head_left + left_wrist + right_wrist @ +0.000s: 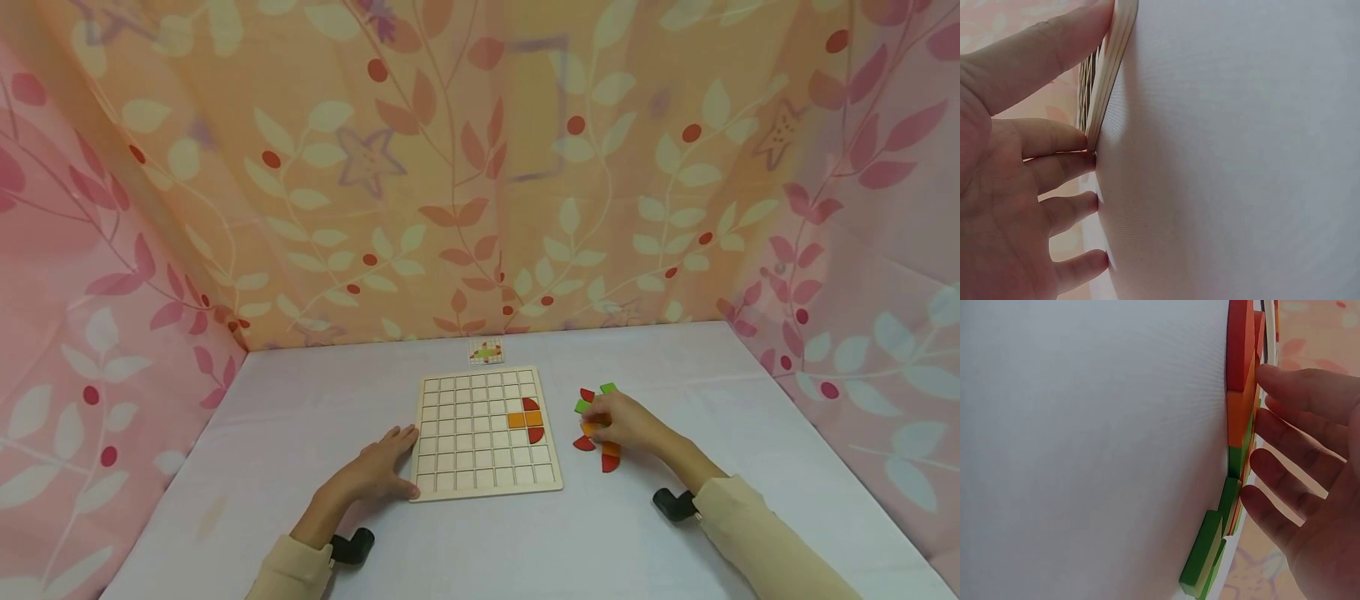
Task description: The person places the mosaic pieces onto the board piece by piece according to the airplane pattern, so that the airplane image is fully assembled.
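Note:
A wooden grid board (465, 454) lies on the white table, with two orange squares (517, 420) side by side and a red quarter piece (536, 434) below and another above them near its right edge. My left hand (378, 465) rests at the board's left edge, thumb and fingertips touching it; in the left wrist view the hand (1016, 187) has its fingers spread along the board's side (1110, 75). My right hand (626, 421) is over loose red, orange and green pieces (611, 460). In the right wrist view, the fingers of the hand (1310, 450) touch or hover by the pieces (1240, 419), loosely bent.
A small patterned card (486, 351) lies behind the board. Floral cloth (465, 167) hangs at the back and both sides of the white table (480, 550). A black device is on each wrist. Green blocks (1204, 550) lie at the near end of the pieces in the right wrist view.

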The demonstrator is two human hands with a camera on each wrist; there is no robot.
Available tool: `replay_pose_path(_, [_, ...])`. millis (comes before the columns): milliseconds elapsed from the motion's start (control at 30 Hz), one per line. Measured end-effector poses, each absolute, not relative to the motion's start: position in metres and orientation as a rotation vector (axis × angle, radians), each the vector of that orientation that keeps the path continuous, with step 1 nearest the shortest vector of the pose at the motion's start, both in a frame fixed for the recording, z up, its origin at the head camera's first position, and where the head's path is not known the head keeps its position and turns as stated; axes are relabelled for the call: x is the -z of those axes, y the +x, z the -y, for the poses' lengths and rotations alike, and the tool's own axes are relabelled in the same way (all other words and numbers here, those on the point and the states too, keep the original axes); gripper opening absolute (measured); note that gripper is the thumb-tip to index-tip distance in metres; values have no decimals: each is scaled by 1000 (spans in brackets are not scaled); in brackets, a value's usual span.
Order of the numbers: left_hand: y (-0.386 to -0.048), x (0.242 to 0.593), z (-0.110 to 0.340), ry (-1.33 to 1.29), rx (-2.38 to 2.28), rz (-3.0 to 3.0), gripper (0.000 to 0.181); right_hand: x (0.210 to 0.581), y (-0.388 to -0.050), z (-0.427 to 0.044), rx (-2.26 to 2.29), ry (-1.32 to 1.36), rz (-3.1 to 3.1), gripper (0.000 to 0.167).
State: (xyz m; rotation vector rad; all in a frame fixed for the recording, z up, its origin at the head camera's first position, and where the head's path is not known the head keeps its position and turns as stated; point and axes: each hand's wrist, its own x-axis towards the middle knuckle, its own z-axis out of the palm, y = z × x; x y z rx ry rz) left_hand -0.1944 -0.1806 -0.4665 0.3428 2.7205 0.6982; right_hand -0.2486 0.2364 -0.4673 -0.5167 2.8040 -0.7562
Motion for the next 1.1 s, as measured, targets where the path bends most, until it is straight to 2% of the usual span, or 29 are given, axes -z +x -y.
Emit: replay_pose_path(1100, [-195,470,183,369,-693,-2724,98,465,-247,-231,620,-579,-2844,21])
